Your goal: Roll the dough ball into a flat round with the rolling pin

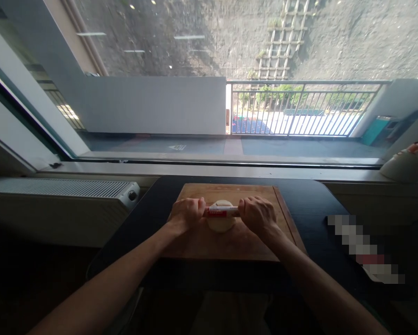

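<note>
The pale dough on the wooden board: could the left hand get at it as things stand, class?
Probably yes: the left hand is close beside the dough, whose near part lies uncovered, though that hand would likely first have to release the rolling pin lying across the dough.

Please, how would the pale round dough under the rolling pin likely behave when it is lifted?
The dough would probably sag, as it looks like a soft, flat disc. It seems unlikely to roll away, because it lies flat on the wooden board. It is probably light, being small beside the board.
</note>
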The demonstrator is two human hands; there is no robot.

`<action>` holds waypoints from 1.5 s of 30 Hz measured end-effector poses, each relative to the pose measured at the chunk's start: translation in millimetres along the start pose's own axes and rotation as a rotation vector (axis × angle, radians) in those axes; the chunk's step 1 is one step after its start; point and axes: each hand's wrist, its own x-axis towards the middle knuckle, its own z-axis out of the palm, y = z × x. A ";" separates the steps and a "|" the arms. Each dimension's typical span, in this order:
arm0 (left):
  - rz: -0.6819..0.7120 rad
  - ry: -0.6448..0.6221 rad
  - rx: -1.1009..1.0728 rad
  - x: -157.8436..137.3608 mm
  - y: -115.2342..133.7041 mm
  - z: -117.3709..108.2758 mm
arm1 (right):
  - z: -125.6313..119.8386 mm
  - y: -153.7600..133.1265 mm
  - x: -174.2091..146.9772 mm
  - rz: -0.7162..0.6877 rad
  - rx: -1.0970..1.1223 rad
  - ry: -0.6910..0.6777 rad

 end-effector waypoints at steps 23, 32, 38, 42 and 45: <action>0.006 -0.006 0.015 -15.8 2.2 -0.7 | -6.4 -6.4 -19.4 0.032 0.003 0.025; -0.006 -0.004 0.005 4.5 4.0 2.8 | -5.3 -4.1 -3.8 0.071 0.020 -0.076; 0.111 0.229 -0.084 4.5 4.9 -22.8 | -11.8 14.9 8.9 0.159 0.062 -0.289; 0.103 0.297 -0.302 0.2 7.1 -25.9 | -19.6 50.7 8.6 0.246 0.056 -0.285; 0.222 -0.007 -0.496 1.3 17.3 -13.4 | -15.7 65.2 1.4 0.328 0.058 -0.311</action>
